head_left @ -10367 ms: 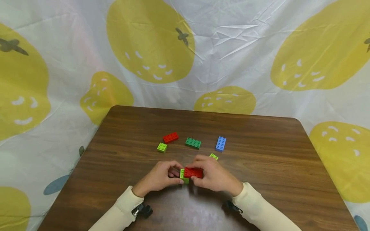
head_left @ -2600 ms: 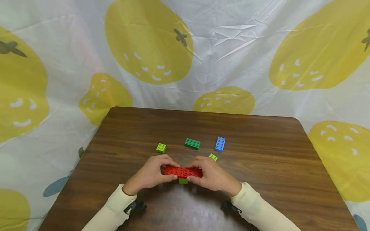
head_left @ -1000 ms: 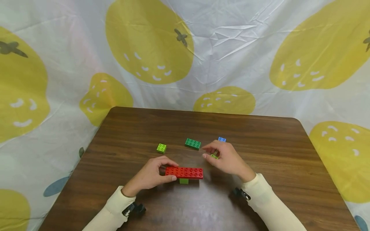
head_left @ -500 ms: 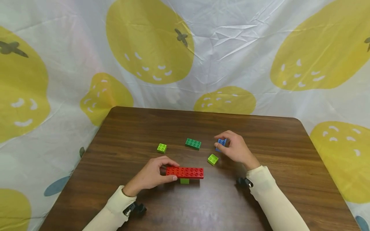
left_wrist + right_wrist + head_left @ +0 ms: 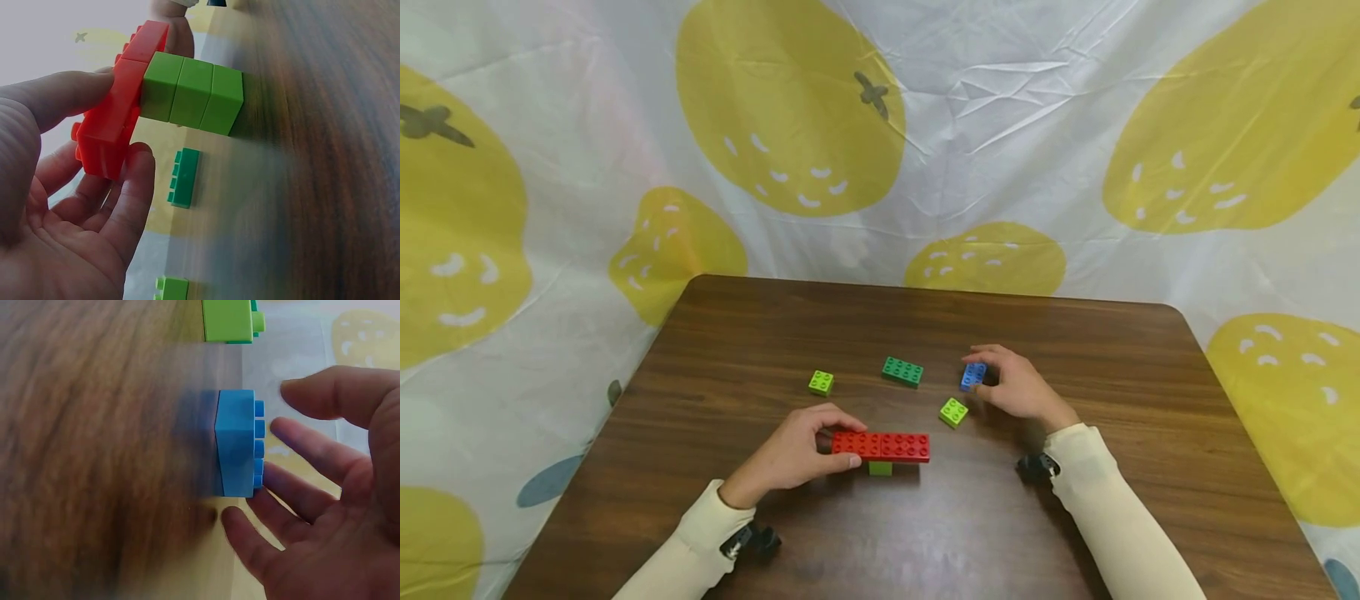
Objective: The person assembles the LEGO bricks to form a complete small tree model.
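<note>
Two long red bricks [image 5: 905, 447] lie end to end on top of a column of stacked lime green bricks [image 5: 192, 94]. My left hand [image 5: 792, 448] holds the left red brick [image 5: 112, 125], thumb on the near side and fingers on the far side. At the right, my right hand [image 5: 1017, 385] hovers around a blue eight-stud brick [image 5: 973, 376] lying on the table. In the right wrist view its thumb and fingers are spread beside the blue brick's studs [image 5: 259, 449], not closed on it.
A dark green brick [image 5: 902, 372] lies beyond the stack. One small lime brick [image 5: 822, 382] sits to its left, another small lime brick [image 5: 953, 412] nearer the right hand. The brown wooden table [image 5: 760, 325] ends at a patterned cloth [image 5: 820, 242].
The second red brick left the back of the table and joined the first atop the column. My right hand then let go and moved right to the blue brick; my left hand stays put.
</note>
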The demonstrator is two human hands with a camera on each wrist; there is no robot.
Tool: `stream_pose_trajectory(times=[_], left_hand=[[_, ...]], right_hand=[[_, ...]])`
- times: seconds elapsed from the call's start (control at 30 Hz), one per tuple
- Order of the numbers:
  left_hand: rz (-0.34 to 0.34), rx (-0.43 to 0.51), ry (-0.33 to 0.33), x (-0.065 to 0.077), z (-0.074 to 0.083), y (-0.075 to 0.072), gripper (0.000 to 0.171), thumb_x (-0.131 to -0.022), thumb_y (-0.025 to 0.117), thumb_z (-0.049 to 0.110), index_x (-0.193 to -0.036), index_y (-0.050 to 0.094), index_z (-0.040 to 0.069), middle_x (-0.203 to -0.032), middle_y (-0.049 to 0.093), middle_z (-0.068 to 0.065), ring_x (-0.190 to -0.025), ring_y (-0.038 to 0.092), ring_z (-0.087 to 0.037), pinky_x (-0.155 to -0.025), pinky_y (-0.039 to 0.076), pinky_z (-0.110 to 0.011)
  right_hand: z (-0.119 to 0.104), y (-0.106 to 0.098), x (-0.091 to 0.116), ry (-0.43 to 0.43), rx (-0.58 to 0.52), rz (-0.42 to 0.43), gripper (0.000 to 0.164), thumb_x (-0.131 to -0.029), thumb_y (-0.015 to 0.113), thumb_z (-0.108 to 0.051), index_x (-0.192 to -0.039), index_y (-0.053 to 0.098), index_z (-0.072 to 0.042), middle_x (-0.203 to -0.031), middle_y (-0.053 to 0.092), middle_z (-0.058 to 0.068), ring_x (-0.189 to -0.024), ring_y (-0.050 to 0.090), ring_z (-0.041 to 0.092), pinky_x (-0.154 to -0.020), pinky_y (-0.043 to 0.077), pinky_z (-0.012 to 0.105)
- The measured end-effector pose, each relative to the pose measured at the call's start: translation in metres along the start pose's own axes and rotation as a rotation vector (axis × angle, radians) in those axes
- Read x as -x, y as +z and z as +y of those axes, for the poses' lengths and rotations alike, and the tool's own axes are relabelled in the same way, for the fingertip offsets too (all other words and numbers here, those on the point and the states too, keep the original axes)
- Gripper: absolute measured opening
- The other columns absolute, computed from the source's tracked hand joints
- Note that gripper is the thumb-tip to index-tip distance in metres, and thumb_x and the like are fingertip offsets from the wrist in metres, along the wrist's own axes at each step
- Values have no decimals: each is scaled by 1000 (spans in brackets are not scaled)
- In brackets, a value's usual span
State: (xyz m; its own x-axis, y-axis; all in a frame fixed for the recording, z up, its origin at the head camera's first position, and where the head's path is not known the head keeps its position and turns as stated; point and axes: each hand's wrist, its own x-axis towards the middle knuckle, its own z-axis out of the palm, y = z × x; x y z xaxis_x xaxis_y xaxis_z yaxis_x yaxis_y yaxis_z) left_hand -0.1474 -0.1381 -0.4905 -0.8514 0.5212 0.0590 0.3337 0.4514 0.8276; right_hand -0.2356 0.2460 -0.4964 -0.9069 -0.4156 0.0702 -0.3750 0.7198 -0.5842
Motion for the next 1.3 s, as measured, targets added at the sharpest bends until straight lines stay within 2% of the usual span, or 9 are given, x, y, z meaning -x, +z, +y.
stream_pose_trajectory(times=[0.13,0.23,0.43,0.57,0.67,0.77,0.9,1.1,1.3], left_hand=[[2,0,0,-1,0,0,37,-86,89,30,-121,77,24,-115,73,6,-97,65,-10,-83,61,-36],[0,12,4,-1,0,0,37,-87,89,30,-121,77,23,-116,73,5,-96,66,-9,-83,61,-34],[-8,33,2,-1,-1,1,37,-87,89,27,-122,77,21,-116,73,4,-97,67,-9,-82,61,-29],[-8,33,-4,-1,-1,2,37,-87,89,26,-122,76,21,-116,73,5,-98,67,-10,-82,61,-28],[-3,30,-5,-1,0,2,38,-87,89,26,-122,76,22,-115,73,5,-98,66,-10,-83,61,-29],[-1,27,-6,0,0,2,39,-87,89,27,-123,76,22,-116,73,6,-98,66,-11,-84,60,-29],[-3,30,-7,1,0,2,41,-87,89,28,-124,75,21,-118,73,5,-98,65,-10,-83,59,-27],[-2,40,-21,2,-1,3,42,-87,89,31,-125,74,21,-120,72,4,-99,67,-10,-85,59,-25],[9,68,-11,3,-5,5,40,-88,88,29,-124,74,19,-120,72,-1,-100,68,-11,-85,61,-25]], right_hand=[[3,0,2,-5,25,-50,52,-92,73,-8,-143,65,-3,-159,48,27,-144,45,54,-114,41,68],[5,2,3,3,34,-55,53,-93,76,-10,-144,64,-5,-158,49,27,-143,46,55,-113,40,68],[7,6,3,0,25,-8,45,-91,78,-7,-135,69,-6,-145,62,24,-132,56,50,-110,43,66],[8,7,2,5,33,14,36,-91,77,-2,-126,71,-8,-128,69,18,-117,64,40,-102,49,60],[9,6,1,23,43,15,33,-92,78,-4,-124,72,-11,-121,70,14,-106,65,31,-93,52,53],[8,4,2,35,50,20,32,-93,79,-8,-124,73,-13,-113,70,10,-93,60,24,-83,50,44],[4,5,4,17,51,53,30,-93,80,-12,-122,73,-12,-104,69,7,-84,55,19,-76,44,36],[-8,4,7,-8,39,80,36,-92,81,-13,-126,74,-6,-109,72,8,-86,56,19,-77,45,35],[-26,3,9,-20,23,65,35,-92,82,-16,-125,75,-8,-112,73,6,-88,58,17,-78,48,33]])
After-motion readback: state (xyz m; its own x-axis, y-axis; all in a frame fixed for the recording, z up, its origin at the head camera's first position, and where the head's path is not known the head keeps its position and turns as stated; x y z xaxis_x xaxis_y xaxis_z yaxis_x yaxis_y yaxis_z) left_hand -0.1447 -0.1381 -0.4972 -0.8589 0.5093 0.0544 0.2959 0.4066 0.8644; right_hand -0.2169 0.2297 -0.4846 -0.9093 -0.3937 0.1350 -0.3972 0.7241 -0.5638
